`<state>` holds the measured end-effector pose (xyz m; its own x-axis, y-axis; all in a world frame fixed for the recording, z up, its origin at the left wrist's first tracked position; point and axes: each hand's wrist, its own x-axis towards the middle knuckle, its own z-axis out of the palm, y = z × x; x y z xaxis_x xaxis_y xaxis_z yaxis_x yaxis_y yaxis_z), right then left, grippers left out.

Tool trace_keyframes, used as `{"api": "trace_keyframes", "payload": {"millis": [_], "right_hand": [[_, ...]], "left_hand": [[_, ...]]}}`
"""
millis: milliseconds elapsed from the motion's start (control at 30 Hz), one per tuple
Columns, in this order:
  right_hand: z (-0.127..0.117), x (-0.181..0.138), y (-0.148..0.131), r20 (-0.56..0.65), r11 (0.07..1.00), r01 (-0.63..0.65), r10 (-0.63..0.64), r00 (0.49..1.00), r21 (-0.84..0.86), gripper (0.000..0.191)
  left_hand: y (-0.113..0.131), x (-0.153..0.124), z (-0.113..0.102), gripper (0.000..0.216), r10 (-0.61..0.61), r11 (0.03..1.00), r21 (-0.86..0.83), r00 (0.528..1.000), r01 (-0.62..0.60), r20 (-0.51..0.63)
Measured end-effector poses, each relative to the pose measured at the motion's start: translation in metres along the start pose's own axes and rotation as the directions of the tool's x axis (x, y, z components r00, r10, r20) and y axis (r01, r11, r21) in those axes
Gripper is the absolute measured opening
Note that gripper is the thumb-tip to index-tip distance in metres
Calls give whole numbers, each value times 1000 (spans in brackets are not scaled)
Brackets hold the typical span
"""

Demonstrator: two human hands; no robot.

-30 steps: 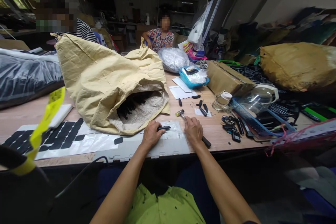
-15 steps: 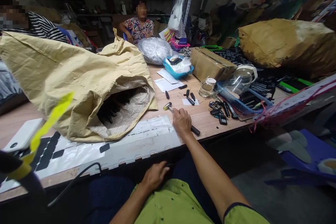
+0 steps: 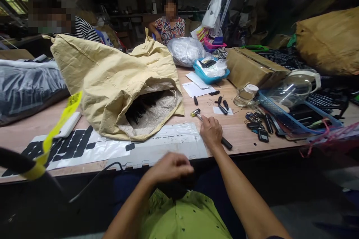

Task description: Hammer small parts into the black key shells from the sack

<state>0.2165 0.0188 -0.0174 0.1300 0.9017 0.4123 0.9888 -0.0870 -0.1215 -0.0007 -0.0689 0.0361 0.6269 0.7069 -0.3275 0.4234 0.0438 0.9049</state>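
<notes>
My right hand [image 3: 211, 131] is closed around a small hammer [image 3: 226, 143] at the table's front edge. The hammer's head points away to the left, and its black grip shows below my palm. My left hand [image 3: 172, 167] is over my lap, blurred, with curled fingers. A dark shape [image 3: 178, 188] hangs beneath it; I cannot make out what it is. Left of the hammer, a beige sack [image 3: 123, 78] lies on its side, its mouth toward me and black pieces [image 3: 140, 108] inside. Several small black cases [image 3: 223, 109] lie beyond the hammer.
A clear jar [image 3: 245, 96], key fobs [image 3: 262, 135] and a blue basket [image 3: 303, 117] stand to the right. Behind them is a cardboard box [image 3: 252, 68]. Black stickers [image 3: 75, 143] lie at left, near a yellow strip [image 3: 52, 134]. Two people sit across the table.
My left hand has risen from my lap toward the table edge, with something dark below it. My right hand still grips the hammer. The view has swung left.
</notes>
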Motion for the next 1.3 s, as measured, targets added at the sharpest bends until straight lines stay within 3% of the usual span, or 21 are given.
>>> {"api": "trace_keyframes", "payload": {"millis": [33,67,100,133,167,200,233,267,300,467,567,633,700,767,833,933,1067,1300], "right_hand": [[0,0,0,1,1000,2,-2,1000,-2,34],[0,0,0,3,1000,4,-4,1000,-4,34],[0,0,1,4,1000,5,-5,1000,-6,34],[0,0,1,3,1000,7,-6,1000,-8,34],[0,0,1,1,1000,8,-8,1000,-10,35],[0,1,0,-3,1000,10,-10,1000,-10,35],[0,1,0,-6,1000,12,-12,1000,-10,35],[0,1,0,-5,1000,13,-13,1000,-9,34],[0,1,0,-2,1000,12,-12,1000,-9,34],[-1,2,-2,9,1000,-3,3,1000,-13,35],[0,2,-2,9,1000,-1,1,1000,-15,35],[-1,2,-2,10,1000,0,0,1000,-14,35],[-1,2,-2,13,1000,-3,4,1000,-12,35],[-3,2,-3,21,1000,-11,11,1000,-12,35],[-4,3,-3,29,1000,-18,19,999,-12,36],[-6,3,-4,39,1000,-24,24,999,-8,36],[-4,3,-6,44,1000,-30,30,999,-3,37],[-7,7,0,83,997,-41,35,996,72,35]], "left_hand": [[8,3,-21,33,12,1000,-18,986,-15,-169],[12,8,-42,31,12,1000,17,918,-6,-396],[14,13,-63,28,7,996,73,779,50,-627],[12,19,-82,25,4,982,113,586,149,-811],[9,25,-98,23,-8,956,106,388,272,-922],[3,30,-112,23,-33,922,56,222,383,-975],[-3,34,-123,25,-64,881,-8,102,473,-993],[-9,38,-131,27,-102,840,-67,36,538,-994],[-15,41,-136,29,-140,807,-106,15,581,-990],[-30,45,-144,26,-182,765,-98,68,636,-981],[-29,37,-137,28,-86,813,-30,69,582,-994],[-25,32,-125,32,25,861,79,112,502,-993],[-19,32,-106,30,131,899,223,253,378,-959],[-14,38,-85,24,205,912,339,457,233,-865],[-10,48,-67,18,243,906,403,619,131,-747],[-12,63,-55,18,219,895,431,731,113,-646],[-21,69,-56,21,225,887,455,778,86,-586],[-28,73,-55,16,240,878,472,776,83,-583]]}}
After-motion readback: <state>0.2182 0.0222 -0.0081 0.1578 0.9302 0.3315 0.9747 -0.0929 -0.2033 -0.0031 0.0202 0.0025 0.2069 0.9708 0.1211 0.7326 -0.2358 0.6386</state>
